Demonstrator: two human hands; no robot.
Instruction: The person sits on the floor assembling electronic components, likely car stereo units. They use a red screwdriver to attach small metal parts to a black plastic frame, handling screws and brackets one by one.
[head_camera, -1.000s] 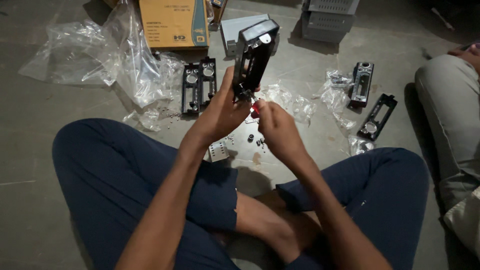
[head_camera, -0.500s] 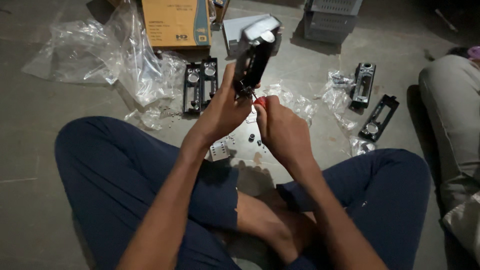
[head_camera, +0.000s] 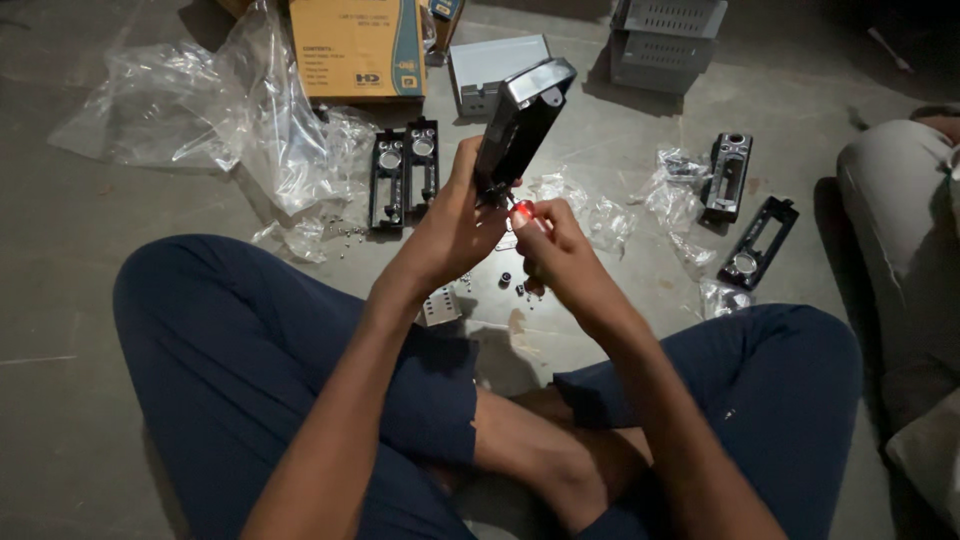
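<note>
Sitting cross-legged on the concrete floor (head_camera: 120, 440), the person holds one black panel (head_camera: 520, 125) upright above the knees, tilted toward 1 o'clock. The left hand (head_camera: 450, 225) wraps its lower end, fingers (head_camera: 468, 165) curled tight round the panel's left edge and thumb pressed on its face. The right hand (head_camera: 560, 255) sits just at 5 o'clock of that grip, its fingers (head_camera: 548, 222) pinched narrow round a small red-handled screwdriver (head_camera: 522, 210) whose tip meets the panel's bottom end.

Largest on the floor, one cardboard box (head_camera: 355, 45) stands at 11 o'clock of the hands, with a big crumpled clear plastic sheet (head_camera: 200, 120) spread beside it toward 10 o'clock. Two grey metal casings lie at 12 o'clock: a flat one (head_camera: 490, 65) and a vented one (head_camera: 660, 40) farther toward 1 o'clock. Four more black panels rest on the floor: two side by side (head_camera: 403, 175) at 10 o'clock, near the left hand, and two well apart at 2 to 3 o'clock, one upright in the frame (head_camera: 728, 175) and one slanted (head_camera: 760, 242). Several small clear bags (head_camera: 590, 215) lie between these and the hands. One small perforated metal bracket (head_camera: 438, 305) lies at 7 o'clock, under the left wrist. A scatter of tiny screws (head_camera: 510, 285), too small to count, sits beneath the hands.

Another person's grey-trousered leg (head_camera: 900, 230) shows at 3 o'clock.
</note>
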